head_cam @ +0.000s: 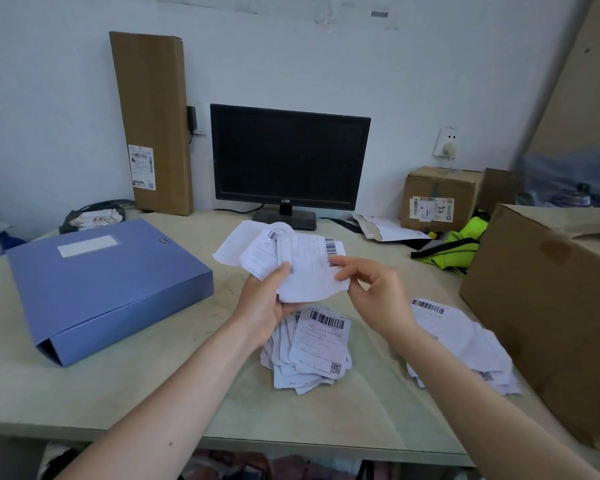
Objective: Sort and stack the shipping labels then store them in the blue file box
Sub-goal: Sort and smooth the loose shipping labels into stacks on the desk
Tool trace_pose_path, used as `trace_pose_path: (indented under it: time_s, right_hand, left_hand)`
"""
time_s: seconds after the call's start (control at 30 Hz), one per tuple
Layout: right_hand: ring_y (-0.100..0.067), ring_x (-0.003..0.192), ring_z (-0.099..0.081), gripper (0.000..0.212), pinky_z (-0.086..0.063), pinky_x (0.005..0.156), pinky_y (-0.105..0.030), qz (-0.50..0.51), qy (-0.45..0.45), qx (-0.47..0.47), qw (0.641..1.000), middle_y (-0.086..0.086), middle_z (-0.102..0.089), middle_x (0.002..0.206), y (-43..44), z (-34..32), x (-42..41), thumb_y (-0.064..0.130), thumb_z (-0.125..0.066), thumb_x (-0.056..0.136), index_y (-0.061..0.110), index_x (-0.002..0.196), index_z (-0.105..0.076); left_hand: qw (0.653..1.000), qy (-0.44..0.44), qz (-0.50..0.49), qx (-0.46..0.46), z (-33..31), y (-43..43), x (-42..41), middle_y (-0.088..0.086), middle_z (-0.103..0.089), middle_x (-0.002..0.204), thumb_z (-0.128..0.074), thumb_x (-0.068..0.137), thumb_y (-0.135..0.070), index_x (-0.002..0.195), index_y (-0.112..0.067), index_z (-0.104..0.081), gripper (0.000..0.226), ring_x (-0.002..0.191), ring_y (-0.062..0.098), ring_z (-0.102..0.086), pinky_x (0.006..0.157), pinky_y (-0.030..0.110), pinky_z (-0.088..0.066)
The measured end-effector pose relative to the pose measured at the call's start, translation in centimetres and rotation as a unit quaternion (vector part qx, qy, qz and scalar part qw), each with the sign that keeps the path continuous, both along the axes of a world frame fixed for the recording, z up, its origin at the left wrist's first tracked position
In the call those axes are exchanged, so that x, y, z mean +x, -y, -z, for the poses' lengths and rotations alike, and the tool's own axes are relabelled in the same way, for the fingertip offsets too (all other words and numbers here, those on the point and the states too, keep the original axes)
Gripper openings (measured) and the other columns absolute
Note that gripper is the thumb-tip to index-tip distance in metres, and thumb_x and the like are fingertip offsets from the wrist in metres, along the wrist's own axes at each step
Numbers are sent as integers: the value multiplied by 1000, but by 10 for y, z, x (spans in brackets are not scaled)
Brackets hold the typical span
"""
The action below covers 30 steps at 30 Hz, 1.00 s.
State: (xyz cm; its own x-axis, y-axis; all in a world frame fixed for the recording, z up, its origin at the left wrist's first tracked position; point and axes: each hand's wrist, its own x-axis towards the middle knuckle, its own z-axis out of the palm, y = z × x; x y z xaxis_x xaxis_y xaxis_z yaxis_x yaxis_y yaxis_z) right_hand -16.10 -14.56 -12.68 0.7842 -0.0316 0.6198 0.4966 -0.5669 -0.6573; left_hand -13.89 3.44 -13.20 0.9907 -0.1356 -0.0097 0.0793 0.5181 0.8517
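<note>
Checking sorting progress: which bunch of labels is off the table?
The held bunch: left hand grips it, right hand pinches its front sheet. The middle pile and right pile lie on the table.

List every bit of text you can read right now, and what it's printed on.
"141 133 104 520", faint, best reading: top label of the middle pile.
held labels: barcodes show, digits blurred.
right pile: print too small.
monitor logo: too small.
tall carton sticker, small carton sticker: blurred.
blue file box tag: no text legible.
</note>
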Motion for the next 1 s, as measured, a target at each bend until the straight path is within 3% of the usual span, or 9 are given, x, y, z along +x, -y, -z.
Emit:
trace_pose_path:
  time_s: [0.07,0.13,0.23,0.33,0.43,0.57,0.73,0.83,1.0]
  right_hand:
    - [8,101,-64,41,-53,88,-18,-17,-26,69,997,8,-68,115,-6,-4,-3,-17,-45,85,17,86,-68]
    - [-1,91,-68,38,-55,74,-18,-22,-64,208,976,6,-65,117,-10,-11,-4,-12,-38,90,12,105,-64]
    - [-17,76,-68,21,-55,58,-24,-8,-178,317,932,-6,-66,105,-10,-18,0,22,-54,95,10,112,-55]
    - [-19,68,-63,27,-52,54,-28,18,-219,288,932,-8,-68,83,-10,-15,4,28,-78,79,10,83,-57]
    - [-18,65,-58,27,-47,57,-27,43,-173,271,946,-10,-66,72,-9,-11,3,24,-80,78,10,69,-58]
    - [-18,71,-61,24,-49,64,-29,17,-182,230,956,-20,-72,85,-7,-12,1,20,-67,90,-4,85,-69]
    - [-11,61,-51,20,-39,50,-19,84,-168,322,928,1,-56,71,0,-20,-1,16,-48,99,13,81,-58]
    - [-14,57,-42,19,-31,51,-25,112,-197,390,893,0,-46,68,6,-20,-1,17,-49,94,18,74,-51]
    - [-15,68,-58,4,-44,55,-25,25,-245,319,915,0,-64,81,-6,-12,-3,13,-58,91,16,90,-61]
  left_hand:
    - [999,16,-26,35,4,1,0,4,-69,110,-51,97,-7,117,-18,-59,24,95,19,-68,65,33,-61]
    - [998,18,-39,45,8,3,-1,0,-69,109,-52,97,-5,112,-22,-61,25,97,17,-66,66,30,-59]
    - [996,32,-50,60,11,6,-3,-1,-70,109,-54,95,-5,102,-26,-64,24,101,18,-66,83,38,-56]
    - [996,45,-40,61,12,10,-5,0,-72,107,-55,95,-6,104,-25,-65,22,102,21,-68,82,38,-56]
    - [997,48,-25,51,12,11,-6,2,-73,106,-55,96,-13,107,-23,-64,17,98,21,-70,79,38,-57]
    - [996,38,-33,70,13,8,-4,3,-73,105,-53,98,-19,103,-25,-65,15,96,22,-70,83,41,-56]
    - [996,25,-67,61,17,6,-1,-1,-71,104,-53,98,-16,100,-26,-64,15,96,20,-69,81,41,-56]
    - [995,27,-79,63,17,6,-2,-5,-71,98,-53,98,-16,97,-27,-63,15,90,15,-69,74,35,-56]
    - [994,22,-61,86,16,13,-3,0,-73,100,-55,97,-18,98,-26,-66,13,95,22,-70,86,44,-56]
